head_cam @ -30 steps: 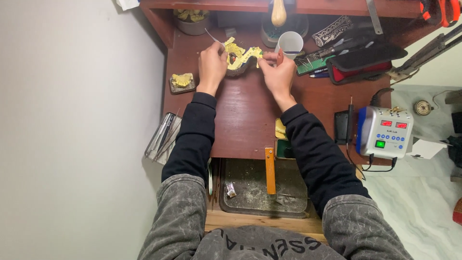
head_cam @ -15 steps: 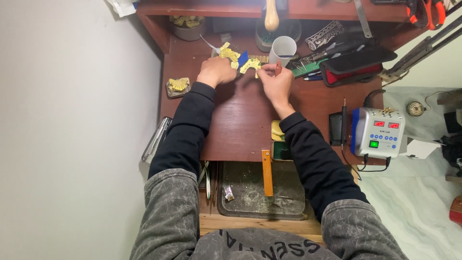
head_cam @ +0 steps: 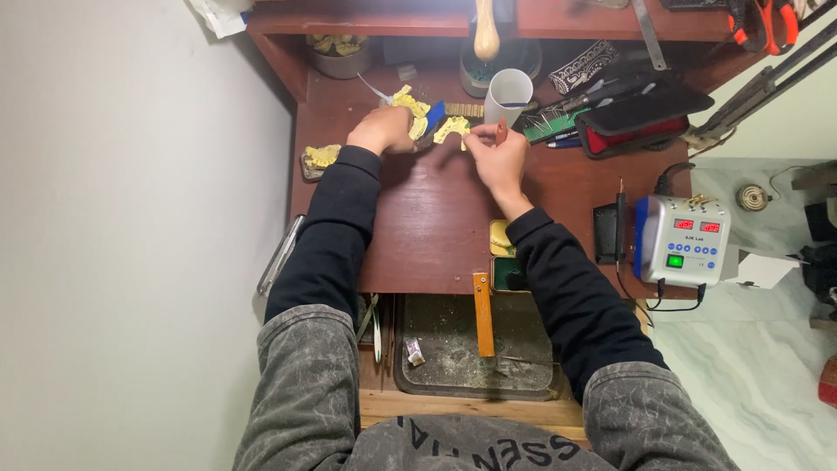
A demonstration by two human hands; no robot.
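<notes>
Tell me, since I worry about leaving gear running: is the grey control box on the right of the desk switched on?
On. The grey control box shows two lit red displays and a glowing green button on its face.

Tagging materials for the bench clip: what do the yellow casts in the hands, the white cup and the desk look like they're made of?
Yellow casts: matte, chalky, likely dental stone or plaster; no gloss.
White cup: thin, smooth, uniform white wall; plastic or paper, can't tell which.
Desk: reddish-brown wood or wood veneer, with a faint sheen.
The left hand and right hand each grip a cast.
</notes>
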